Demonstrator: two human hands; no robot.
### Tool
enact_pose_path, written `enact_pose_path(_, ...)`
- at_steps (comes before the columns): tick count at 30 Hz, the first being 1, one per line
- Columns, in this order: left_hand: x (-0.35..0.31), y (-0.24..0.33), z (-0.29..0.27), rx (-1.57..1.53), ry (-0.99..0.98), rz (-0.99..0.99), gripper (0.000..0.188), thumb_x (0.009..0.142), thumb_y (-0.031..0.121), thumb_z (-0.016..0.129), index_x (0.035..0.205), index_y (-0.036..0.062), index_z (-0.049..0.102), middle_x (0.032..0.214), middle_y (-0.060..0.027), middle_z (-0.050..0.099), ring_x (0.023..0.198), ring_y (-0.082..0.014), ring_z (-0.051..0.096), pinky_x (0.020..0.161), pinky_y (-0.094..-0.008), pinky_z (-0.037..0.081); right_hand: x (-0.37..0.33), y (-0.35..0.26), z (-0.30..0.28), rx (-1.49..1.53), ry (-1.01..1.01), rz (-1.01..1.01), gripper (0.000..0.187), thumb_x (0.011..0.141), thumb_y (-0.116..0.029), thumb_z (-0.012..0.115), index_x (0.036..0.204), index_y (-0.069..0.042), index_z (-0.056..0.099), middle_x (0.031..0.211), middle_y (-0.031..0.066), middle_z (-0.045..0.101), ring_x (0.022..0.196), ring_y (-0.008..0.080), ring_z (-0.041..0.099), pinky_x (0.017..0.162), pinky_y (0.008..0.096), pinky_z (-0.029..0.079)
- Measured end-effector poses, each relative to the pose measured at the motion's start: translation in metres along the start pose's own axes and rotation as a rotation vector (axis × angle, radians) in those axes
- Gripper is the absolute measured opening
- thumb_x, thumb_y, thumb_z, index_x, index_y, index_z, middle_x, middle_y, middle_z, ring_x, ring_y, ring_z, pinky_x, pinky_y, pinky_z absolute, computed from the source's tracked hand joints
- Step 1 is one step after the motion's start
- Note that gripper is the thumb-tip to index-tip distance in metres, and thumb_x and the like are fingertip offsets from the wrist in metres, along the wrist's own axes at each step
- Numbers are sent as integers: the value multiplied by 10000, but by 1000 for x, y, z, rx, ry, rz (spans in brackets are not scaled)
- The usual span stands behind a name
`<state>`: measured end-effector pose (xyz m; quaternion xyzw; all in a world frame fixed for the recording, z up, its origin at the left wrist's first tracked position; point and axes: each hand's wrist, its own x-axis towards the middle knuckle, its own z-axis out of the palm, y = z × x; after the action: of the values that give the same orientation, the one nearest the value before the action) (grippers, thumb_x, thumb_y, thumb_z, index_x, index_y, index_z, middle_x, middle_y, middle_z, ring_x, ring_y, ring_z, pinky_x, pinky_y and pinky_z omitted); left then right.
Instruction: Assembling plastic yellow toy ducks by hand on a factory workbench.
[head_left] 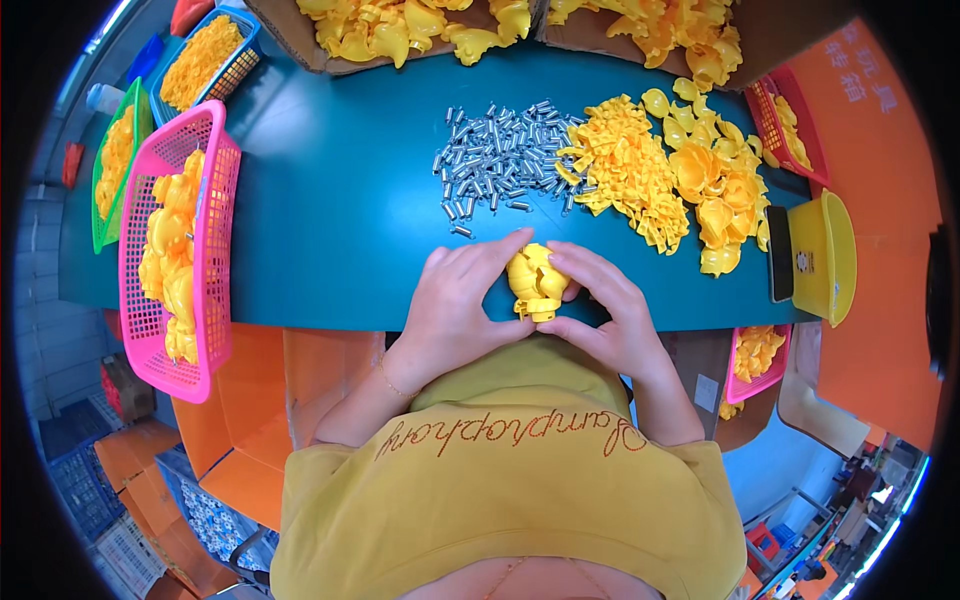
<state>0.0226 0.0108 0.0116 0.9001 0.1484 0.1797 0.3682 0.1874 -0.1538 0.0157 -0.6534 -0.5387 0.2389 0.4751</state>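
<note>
Close to the front edge of the green table, my left hand [455,295] and my right hand [612,305] grip a rounded yellow plastic part [537,275] between them. Fingertips press on its top and sides, with both thumbs low by its narrower base. A dark gap or seam shows on its upper surface. Just beyond lie a heap of small metal springs [505,155] and a pile of small yellow plastic pieces [625,170]. Larger curved yellow shells [715,200] spread to the right of those. Any smaller part beneath my fingers is hidden.
A pink basket [215,250] of yellow parts stands at the left, with green and blue baskets [250,70] behind. Cardboard boxes [545,30] of yellow shells line the far edge. At the right are a yellow bucket [835,260], a dark phone-like slab [780,253] and a red basket [815,150].
</note>
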Motion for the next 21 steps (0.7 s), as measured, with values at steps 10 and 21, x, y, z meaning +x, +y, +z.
enact_pose_path(10,-1,-2,2,9,13,14,870,701,334,928,1472,130,581,1171,-73,720,1054,-243,683,866,-383,453,6,-9,0,-66,-31,22,664,809,-157,899,1413,-69,636,1449,143,640,1181,298,693,835,352,608)
enact_pose_path(21,0,-1,1,7,8,12,877,689,320,930,1472,135,582,1171,-73,720,1056,-242,681,871,-383,450,5,-12,-6,-22,-52,62,695,767,-98,916,1407,-64,647,1445,158,637,895,177,662,837,320,577)
